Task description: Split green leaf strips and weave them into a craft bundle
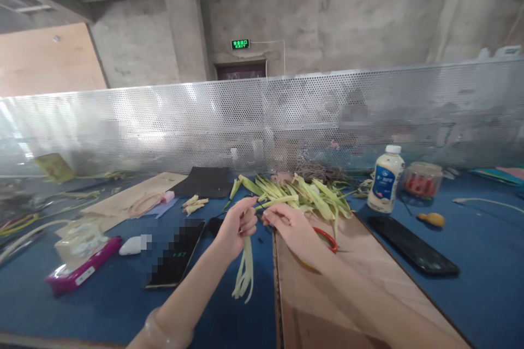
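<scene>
My left hand (237, 224) is closed around a small bundle of pale green leaf strips (244, 275), which look like corn husk and hang down below the fist. Close beside it, my right hand (289, 223) is closed in a pinch. Between the fingertips of both hands runs a thin dark thread (259, 205), partly hidden by the fingers. Just beyond the hands lies a loose pile of green husk leaves (315, 196). Under my right forearm, scissors with red-orange handles (328, 240) rest on a wooden board (315, 308), mostly covered by the arm.
On the blue tabletop (229, 322), a dark phone (180, 256), a white mouse (131, 246) and a purple tissue pack (84, 272) lie left. To the right are a black phone (413, 245), a white bottle (385, 180) and a clear jar (422, 180). A perforated metal screen (229, 114) stands behind.
</scene>
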The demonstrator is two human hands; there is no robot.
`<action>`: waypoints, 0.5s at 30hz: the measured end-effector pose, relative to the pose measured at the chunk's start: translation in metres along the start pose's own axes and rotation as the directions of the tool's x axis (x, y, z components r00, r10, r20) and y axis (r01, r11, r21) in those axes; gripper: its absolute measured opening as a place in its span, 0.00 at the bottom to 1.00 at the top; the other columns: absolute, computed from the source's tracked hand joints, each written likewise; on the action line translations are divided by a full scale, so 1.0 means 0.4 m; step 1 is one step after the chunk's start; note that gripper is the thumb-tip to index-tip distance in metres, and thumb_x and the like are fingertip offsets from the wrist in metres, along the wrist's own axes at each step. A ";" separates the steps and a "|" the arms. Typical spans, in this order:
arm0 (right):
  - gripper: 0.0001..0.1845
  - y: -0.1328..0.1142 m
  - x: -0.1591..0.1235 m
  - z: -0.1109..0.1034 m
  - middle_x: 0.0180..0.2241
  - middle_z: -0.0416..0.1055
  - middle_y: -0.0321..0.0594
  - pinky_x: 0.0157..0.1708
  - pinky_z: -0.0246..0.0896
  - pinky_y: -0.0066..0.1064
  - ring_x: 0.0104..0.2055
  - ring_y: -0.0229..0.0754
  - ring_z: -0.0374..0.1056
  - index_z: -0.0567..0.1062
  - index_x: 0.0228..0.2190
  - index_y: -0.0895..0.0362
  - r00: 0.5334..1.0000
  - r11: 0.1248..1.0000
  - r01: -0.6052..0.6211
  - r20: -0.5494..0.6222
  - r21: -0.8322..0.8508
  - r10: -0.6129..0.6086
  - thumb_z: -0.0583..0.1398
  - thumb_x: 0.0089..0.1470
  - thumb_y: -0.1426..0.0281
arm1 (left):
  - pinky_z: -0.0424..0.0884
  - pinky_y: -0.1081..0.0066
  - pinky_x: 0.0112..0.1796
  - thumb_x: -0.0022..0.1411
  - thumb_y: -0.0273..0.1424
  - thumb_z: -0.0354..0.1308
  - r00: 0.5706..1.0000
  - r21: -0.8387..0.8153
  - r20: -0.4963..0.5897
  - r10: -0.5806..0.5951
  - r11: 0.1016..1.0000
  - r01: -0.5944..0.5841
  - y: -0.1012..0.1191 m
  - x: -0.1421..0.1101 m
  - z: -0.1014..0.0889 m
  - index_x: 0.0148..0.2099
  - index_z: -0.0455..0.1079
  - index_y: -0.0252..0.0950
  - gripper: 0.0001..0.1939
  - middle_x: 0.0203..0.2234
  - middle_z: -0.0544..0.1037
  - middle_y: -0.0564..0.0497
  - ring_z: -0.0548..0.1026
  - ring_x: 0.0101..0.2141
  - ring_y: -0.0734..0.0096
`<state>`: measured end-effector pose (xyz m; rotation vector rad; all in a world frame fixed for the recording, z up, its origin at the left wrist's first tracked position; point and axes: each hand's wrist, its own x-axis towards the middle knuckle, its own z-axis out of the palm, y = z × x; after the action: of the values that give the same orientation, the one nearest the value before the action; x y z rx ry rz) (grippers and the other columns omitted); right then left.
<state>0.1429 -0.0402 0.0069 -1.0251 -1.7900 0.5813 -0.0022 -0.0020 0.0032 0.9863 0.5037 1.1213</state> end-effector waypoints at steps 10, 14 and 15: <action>0.13 -0.004 0.001 -0.005 0.28 0.71 0.37 0.35 0.58 0.30 0.32 0.40 0.65 0.71 0.26 0.57 0.998 0.997 -0.037 -0.038 0.061 0.040 0.52 0.55 0.64 | 0.38 0.78 0.14 0.54 0.34 0.56 1.000 -0.006 0.005 -0.012 1.000 0.012 0.001 0.000 -0.005 0.25 0.57 0.35 0.12 0.09 0.45 0.64 0.41 0.12 0.85; 0.13 -0.011 -0.001 -0.011 0.28 0.71 0.37 0.34 0.58 0.30 0.32 0.39 0.65 0.71 0.27 0.57 0.998 0.998 -0.044 -0.045 0.038 0.045 0.51 0.56 0.63 | 0.38 0.78 0.14 0.54 0.35 0.57 1.000 0.037 -0.010 0.024 0.999 -0.024 0.001 -0.001 -0.002 0.28 0.61 0.35 0.10 0.10 0.45 0.64 0.41 0.12 0.85; 0.13 -0.014 -0.002 -0.011 0.28 0.71 0.37 0.34 0.58 0.30 0.32 0.39 0.65 0.70 0.27 0.57 0.998 0.999 -0.041 -0.046 0.025 0.042 0.51 0.56 0.64 | 0.38 0.78 0.14 0.54 0.35 0.57 0.999 0.046 -0.013 0.033 0.998 -0.032 0.001 -0.001 -0.001 0.29 0.62 0.35 0.09 0.10 0.45 0.64 0.41 0.12 0.85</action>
<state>0.1450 -0.0439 0.0126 -1.0533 -1.7207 0.5986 -0.0028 -0.0022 0.0032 1.0304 0.5287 1.1505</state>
